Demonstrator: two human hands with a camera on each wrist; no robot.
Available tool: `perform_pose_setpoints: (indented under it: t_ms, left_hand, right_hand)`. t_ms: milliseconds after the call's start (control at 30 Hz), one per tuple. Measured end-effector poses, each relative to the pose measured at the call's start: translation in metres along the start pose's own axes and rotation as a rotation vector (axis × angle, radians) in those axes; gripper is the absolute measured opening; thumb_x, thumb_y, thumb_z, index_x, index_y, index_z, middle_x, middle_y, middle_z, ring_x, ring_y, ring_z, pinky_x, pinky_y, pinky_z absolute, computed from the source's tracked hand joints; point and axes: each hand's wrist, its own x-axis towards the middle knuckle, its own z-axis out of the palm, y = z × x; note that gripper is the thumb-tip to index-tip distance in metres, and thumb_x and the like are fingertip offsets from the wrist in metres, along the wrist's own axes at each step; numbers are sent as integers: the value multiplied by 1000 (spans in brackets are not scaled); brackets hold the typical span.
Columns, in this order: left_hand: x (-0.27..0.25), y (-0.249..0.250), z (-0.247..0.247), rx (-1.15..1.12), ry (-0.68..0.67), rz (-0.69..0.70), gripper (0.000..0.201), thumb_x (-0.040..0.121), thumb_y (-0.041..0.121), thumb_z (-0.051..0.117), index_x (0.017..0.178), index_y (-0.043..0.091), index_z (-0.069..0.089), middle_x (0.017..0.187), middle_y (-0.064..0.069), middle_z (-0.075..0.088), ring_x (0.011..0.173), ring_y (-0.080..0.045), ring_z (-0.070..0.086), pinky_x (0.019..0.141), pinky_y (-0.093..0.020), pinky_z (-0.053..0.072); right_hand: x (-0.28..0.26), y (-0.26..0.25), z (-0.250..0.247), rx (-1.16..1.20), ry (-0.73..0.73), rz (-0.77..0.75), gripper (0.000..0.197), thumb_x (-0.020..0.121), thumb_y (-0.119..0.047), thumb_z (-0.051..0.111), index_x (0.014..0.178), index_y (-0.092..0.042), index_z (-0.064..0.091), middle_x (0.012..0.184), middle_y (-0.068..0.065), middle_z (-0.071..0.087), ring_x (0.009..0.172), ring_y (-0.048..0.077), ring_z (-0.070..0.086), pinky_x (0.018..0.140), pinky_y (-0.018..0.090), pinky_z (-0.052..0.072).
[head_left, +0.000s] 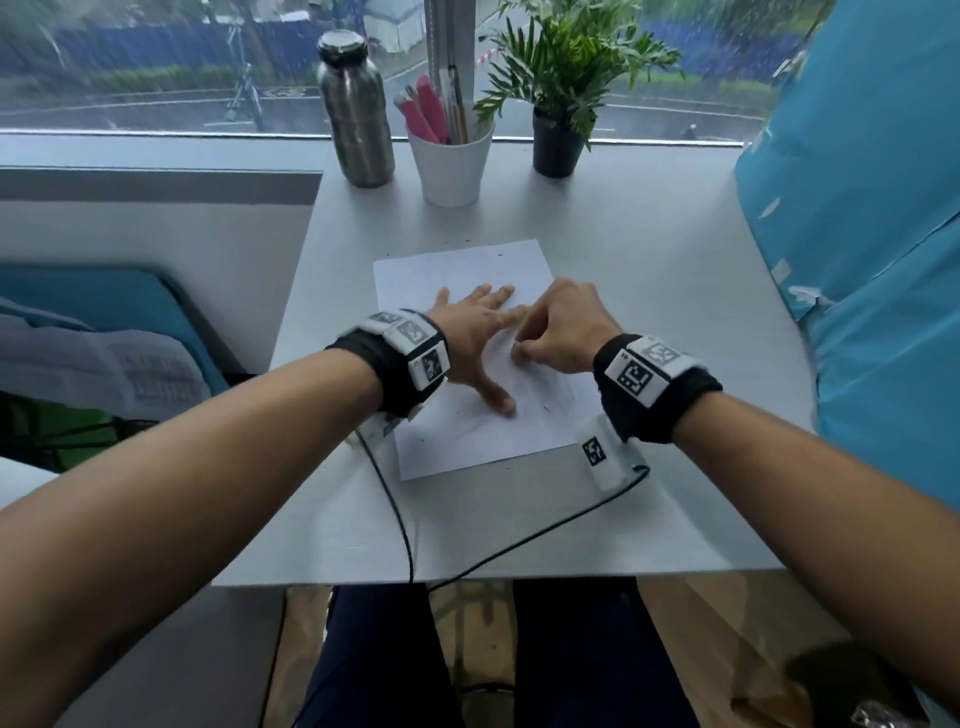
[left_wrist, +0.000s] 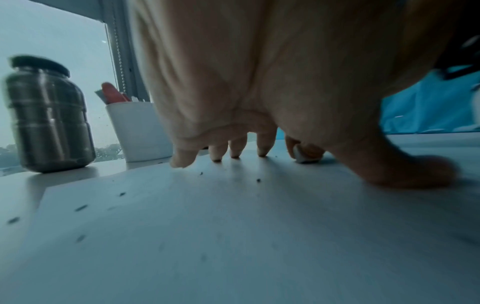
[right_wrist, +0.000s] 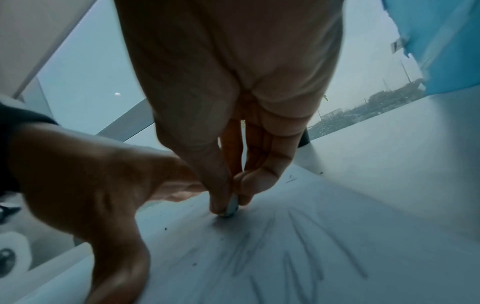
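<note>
Nearest the near edge of the table (head_left: 649, 322), two black cables (head_left: 397, 519) trail from the wrist bands and drop over that edge. Just past them there's a white sheet of paper (head_left: 467, 441) lying roughly mid-table, turned a bit askew.

The left hand (head_left: 475, 332) is planted flat on the sheet. Its fingers are straight and spread apart, the thumb sticks out toward the near edge, and the tips press the paper down. Close beside it, the right hand (head_left: 563, 327) is bunched up, with thumb and fingertips pinched tight on a small pale eraser (right_wrist: 232, 207). The eraser's bottom end sits on the paper, about the middle of the sheet.

The right wrist view shows faint grey pencil strokes (right_wrist: 306, 253) on the paper just on the near side of the eraser. There are also little dark crumbs (left_wrist: 258, 180) scattered over the sheet.

Along the far edge by the window, a steel bottle (head_left: 358, 119) with a dark cap stands toward the far left corner. A white cup (head_left: 452, 166) stuffed with pink pens and pencils is just beside it, then a plant (head_left: 558, 140) in a black pot.
</note>
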Motion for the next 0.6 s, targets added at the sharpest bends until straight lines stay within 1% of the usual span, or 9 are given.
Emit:
perform_pose_setpoints:
  t_ms: [67, 200, 267, 333, 400, 433, 467, 500, 600]
  left_hand:
    - [-10, -3, 8, 6, 30, 34, 130, 54, 76, 76, 156, 36, 6, 164, 1, -6, 151, -18, -6, 117, -61, 0]
    - [-25, -13, 19, 12, -73, 3, 142, 48, 80, 75, 153, 40, -12, 159, 10, -25, 147, -14, -22, 116, -57, -10]
    - [-24, -13, 18, 22, -90, -10, 145, 46, 82, 74, 152, 39, -16, 158, 11, -29, 146, -14, -25, 116, -57, -11]
    - [-23, -9, 16, 36, -104, -16, 146, 46, 82, 73, 151, 37, -18, 157, 9, -31, 145, -16, -26, 116, -60, -9]
    - [-25, -8, 17, 45, -110, -21, 149, 46, 82, 74, 151, 35, -20, 157, 8, -31, 145, -16, -26, 116, -61, -7]
    - [-25, -7, 17, 51, -111, -23, 150, 45, 82, 74, 151, 35, -21, 157, 8, -31, 145, -16, -27, 116, -62, -7]
    - [-26, -7, 17, 56, -116, -24, 150, 44, 82, 74, 151, 36, -20, 157, 8, -32, 145, -16, -27, 115, -62, -7]
    - [-26, -7, 17, 57, -122, -25, 150, 44, 82, 75, 151, 36, -20, 157, 8, -32, 145, -16, -27, 115, -63, -7]
    - [-26, -6, 14, 49, -138, -34, 153, 41, 81, 76, 150, 37, -22, 156, 9, -33, 145, -17, -29, 113, -66, -8]
  right_hand:
    - [-2, -1, 1, -42, 0, -10, 12, 70, -19, 80, 81, -14, 80, 78, 2, 75, 74, 10, 66, 69, 15, 47]
    - [3, -3, -6, -12, -48, 55, 16, 71, -23, 82, 84, -14, 80, 80, 2, 75, 75, 9, 64, 73, 17, 48]
    - [1, -6, -7, 1, 0, 73, 15, 72, -21, 80, 84, -13, 80, 81, 3, 75, 77, 10, 64, 73, 17, 47]
    - [-12, -15, 5, 0, 34, 24, 11, 72, -16, 74, 80, -11, 79, 79, 4, 75, 76, 12, 67, 71, 17, 48]
    - [-34, -30, 20, -37, -62, -72, 9, 71, -13, 71, 75, -10, 78, 75, 2, 74, 71, 12, 65, 69, 14, 48]
    - [-40, -33, 23, -52, -115, -107, 8, 71, -14, 72, 75, -11, 78, 75, 1, 74, 68, 10, 64, 65, 10, 46]
    - [-38, -32, 19, -50, -141, -95, 8, 71, -15, 74, 76, -12, 79, 76, 0, 74, 64, 8, 62, 61, 6, 43]
    - [-29, -26, 12, -44, -116, -64, 9, 71, -17, 75, 78, -13, 79, 78, 0, 75, 62, 7, 62, 59, 7, 44]
    - [-6, -8, -11, -61, 22, 41, 14, 72, -20, 76, 83, -12, 79, 83, 3, 76, 78, 13, 68, 75, 19, 51]
